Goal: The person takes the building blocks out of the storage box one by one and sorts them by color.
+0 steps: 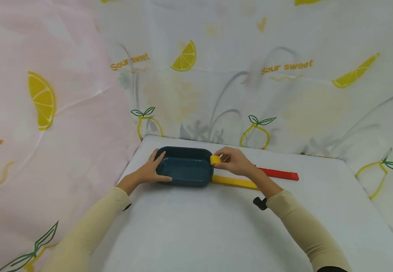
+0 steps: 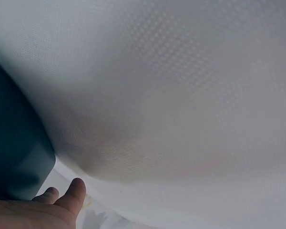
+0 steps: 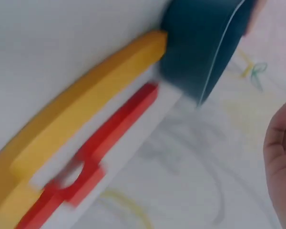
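A dark teal oblong tray [image 1: 186, 177] sits on the white table near its back left. My left hand [image 1: 153, 170] grips the tray's left end, fingers over the rim and thumb along the front wall. My right hand [image 1: 234, 161] pinches a small yellow block [image 1: 214, 159] just above the tray's right rim. A long yellow bar [image 1: 233, 182] lies on the table under that hand, one end against the tray. A long red bar [image 1: 279, 174] lies behind it. In the right wrist view the yellow bar [image 3: 86, 109], red bar [image 3: 109, 133] and tray [image 3: 200, 43] appear blurred.
The white table [image 1: 196, 226] is walled by lemon-print cloth at the back [image 1: 250, 75] and a pink cloth on the left [image 1: 47, 132]. A black strap piece [image 1: 259, 203] shows by my right wrist. The left wrist view shows the tray's wall [image 2: 14, 143] and cloth.
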The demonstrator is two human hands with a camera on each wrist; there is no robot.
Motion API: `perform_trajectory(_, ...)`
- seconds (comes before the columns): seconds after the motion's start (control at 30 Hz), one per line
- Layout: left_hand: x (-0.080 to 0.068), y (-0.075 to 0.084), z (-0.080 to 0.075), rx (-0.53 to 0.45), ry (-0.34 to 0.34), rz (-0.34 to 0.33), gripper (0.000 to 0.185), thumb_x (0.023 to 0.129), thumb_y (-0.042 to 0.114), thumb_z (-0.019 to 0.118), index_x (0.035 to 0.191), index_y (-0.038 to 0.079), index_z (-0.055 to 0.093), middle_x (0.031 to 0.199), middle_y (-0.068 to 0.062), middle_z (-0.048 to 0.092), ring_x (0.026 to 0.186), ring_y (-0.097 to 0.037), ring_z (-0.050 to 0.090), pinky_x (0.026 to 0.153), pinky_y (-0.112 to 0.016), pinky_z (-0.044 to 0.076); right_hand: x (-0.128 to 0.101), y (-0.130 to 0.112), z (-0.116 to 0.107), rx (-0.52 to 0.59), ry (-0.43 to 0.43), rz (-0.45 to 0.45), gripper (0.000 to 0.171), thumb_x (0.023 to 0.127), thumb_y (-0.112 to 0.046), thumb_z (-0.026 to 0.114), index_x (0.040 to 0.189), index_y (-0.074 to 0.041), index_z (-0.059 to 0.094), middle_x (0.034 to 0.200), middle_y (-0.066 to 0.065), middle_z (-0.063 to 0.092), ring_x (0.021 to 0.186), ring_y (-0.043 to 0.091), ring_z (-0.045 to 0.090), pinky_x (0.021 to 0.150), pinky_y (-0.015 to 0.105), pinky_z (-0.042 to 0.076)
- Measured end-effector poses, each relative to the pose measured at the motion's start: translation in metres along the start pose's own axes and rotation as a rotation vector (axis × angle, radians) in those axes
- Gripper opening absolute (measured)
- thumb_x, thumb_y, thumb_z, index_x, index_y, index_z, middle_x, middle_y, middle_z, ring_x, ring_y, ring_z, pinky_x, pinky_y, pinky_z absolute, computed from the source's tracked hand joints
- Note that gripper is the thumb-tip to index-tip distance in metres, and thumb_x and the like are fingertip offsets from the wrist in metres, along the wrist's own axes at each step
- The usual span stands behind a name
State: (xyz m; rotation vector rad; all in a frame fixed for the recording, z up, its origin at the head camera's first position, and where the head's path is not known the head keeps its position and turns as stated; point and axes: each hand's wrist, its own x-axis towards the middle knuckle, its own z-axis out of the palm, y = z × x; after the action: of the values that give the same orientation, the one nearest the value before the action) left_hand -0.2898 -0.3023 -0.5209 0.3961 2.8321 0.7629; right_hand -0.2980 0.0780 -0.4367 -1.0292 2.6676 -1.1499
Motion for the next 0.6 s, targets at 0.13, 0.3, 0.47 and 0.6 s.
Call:
perform_trajectory(0.13, 0.001, -0.001, 0.000, -0.004, 0.003, 0.010, 0.127, 0.070, 0.074, 0.073, 0.161, 0.022, 0.001, 0.165, -0.016, -0.017, 0.148, -0.050, 0.017, 0.108, -0.067, 0.035, -0.034, 0.026, -0.039, -0.060, 0.037, 0.083, 0.034, 0.087, -0.013, 0.076, 0.120, -0.007, 0.068, 0.113, 0.009, 0.065, 0.097, 0.025, 0.064, 0.084, 0.034, 0.059)
perform_trajectory(0.3, 0.002, -0.001, -0.002, -0.008, 0.009, 0.012, 0.127, 0.070, 0.072, 0.074, 0.161, 0.021, 0.002, 0.165, -0.016, -0.017, 0.148, -0.051, 0.016, 0.107, -0.068, 0.035, -0.079, 0.066, -0.070, -0.141, 0.103, 0.208, 0.033, 0.089, -0.011, 0.073, 0.120, -0.002, 0.067, 0.117, 0.016, 0.064, 0.100, 0.031, 0.065, 0.087, 0.044, 0.058)
perform_trajectory(0.47, 0.003, -0.003, -0.002, 0.000, -0.003, 0.009, 0.128, 0.070, 0.074, 0.072, 0.161, 0.020, 0.001, 0.164, -0.018, -0.017, 0.147, -0.052, 0.015, 0.106, -0.069, 0.035, -0.118, 0.096, -0.082, -0.219, 0.118, 0.331, 0.032, 0.091, -0.015, 0.072, 0.119, 0.000, 0.067, 0.118, 0.022, 0.063, 0.097, 0.034, 0.063, 0.083, 0.045, 0.058)
perform_trajectory(0.6, 0.003, -0.003, 0.000, -0.006, -0.011, 0.005, 0.127, 0.070, 0.073, 0.073, 0.161, 0.020, 0.001, 0.164, -0.018, -0.017, 0.147, -0.052, 0.014, 0.107, -0.069, 0.034, -0.142, 0.113, -0.083, -0.234, 0.113, 0.390, 0.034, 0.090, -0.015, 0.072, 0.118, 0.002, 0.067, 0.111, 0.023, 0.063, 0.091, 0.032, 0.060, 0.076, 0.038, 0.056)
